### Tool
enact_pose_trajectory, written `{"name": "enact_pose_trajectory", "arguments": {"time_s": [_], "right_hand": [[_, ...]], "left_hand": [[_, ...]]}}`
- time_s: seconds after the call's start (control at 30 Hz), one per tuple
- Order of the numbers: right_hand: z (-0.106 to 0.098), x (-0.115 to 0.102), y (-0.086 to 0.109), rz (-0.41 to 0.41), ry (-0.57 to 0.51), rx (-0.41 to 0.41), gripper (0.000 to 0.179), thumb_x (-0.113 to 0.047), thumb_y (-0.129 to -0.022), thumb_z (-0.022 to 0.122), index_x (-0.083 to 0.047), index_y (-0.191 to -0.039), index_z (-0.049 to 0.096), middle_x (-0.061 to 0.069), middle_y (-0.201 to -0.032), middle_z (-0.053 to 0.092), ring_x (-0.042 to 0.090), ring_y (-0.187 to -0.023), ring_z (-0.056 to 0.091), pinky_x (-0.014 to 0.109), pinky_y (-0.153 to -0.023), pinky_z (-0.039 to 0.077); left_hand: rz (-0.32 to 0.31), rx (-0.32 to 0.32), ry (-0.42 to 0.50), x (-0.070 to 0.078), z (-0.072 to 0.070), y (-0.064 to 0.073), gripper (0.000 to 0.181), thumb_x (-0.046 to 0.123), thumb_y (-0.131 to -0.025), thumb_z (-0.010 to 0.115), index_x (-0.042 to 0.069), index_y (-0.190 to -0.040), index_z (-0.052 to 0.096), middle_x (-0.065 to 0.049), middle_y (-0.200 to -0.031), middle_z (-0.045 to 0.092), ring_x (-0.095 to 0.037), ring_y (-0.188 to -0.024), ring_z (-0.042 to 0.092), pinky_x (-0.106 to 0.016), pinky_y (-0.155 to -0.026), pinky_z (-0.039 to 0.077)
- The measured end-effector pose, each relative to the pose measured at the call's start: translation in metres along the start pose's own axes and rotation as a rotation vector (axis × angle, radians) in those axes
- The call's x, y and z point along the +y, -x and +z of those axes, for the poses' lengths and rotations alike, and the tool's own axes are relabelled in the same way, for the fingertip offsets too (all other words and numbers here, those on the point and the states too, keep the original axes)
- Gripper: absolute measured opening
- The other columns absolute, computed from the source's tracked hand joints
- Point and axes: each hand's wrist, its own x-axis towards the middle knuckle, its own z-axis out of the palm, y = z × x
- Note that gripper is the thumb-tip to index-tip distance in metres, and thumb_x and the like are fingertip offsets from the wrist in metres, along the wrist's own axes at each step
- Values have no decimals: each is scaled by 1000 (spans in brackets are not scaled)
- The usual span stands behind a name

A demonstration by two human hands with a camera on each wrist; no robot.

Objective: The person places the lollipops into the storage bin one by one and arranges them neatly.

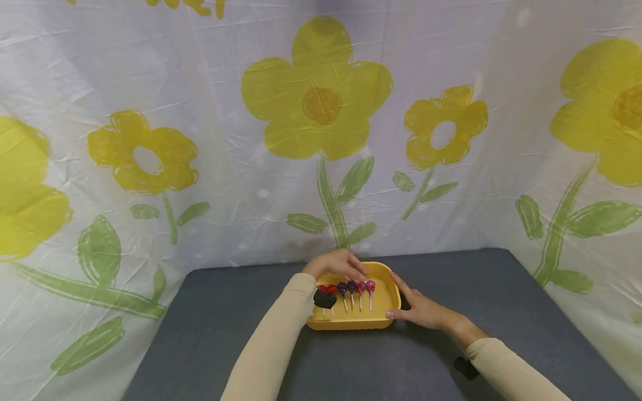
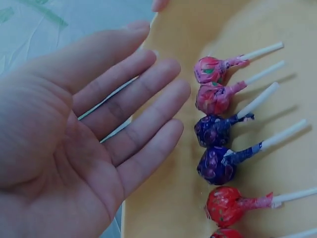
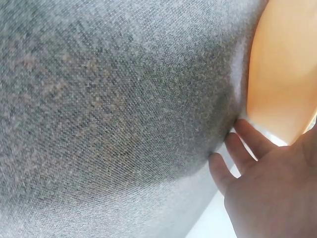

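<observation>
A yellow tray [image 1: 351,324] holds several wrapped lollipops in a row, their white sticks pointing toward the person. Two are red [image 2: 225,206], two purple [image 2: 216,165] and two pink [image 2: 210,69]. My left hand [image 1: 340,264] hovers over the tray's far edge, just beyond the candy heads. In the left wrist view its palm shows and its fingers are extended, holding nothing. At the tray's right end, my right hand [image 1: 422,309] rests with spread, fairly straight fingers along the outside and the thumb at the near right corner.
The tray stands on a dark grey cloth-covered table [image 1: 225,334]. Behind it hangs a pale curtain [image 1: 225,223] printed with yellow flowers. Black wrist devices [image 1: 325,298] are worn on both arms, and the left one overlaps the red lollipops in the head view.
</observation>
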Motion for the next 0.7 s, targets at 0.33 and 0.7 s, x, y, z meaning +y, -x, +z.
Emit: {"name": "enact_pose_trajectory", "arguments": {"time_s": [0.33,0.7], "right_hand": [[1,0,-1,-16,-3,8,104,-50,-91,67,-22,-161,-5,28,-162,19,47,-147,29,66,-114,29],[1,-1,0,-16,-26,3,104,-49,-90,68,-24,-161,-5,26,-164,15,46,-149,26,65,-116,26]], "left_hand": [[32,-30,105,-8,-11,19,41,22,-95,67,-1,-129,64,-14,-123,71,-34,-116,67,-41,-101,53],[137,5,64,-3,-35,69,33,19,-94,68,1,-122,69,-22,-123,69,-20,-106,71,-37,-98,56]]}}
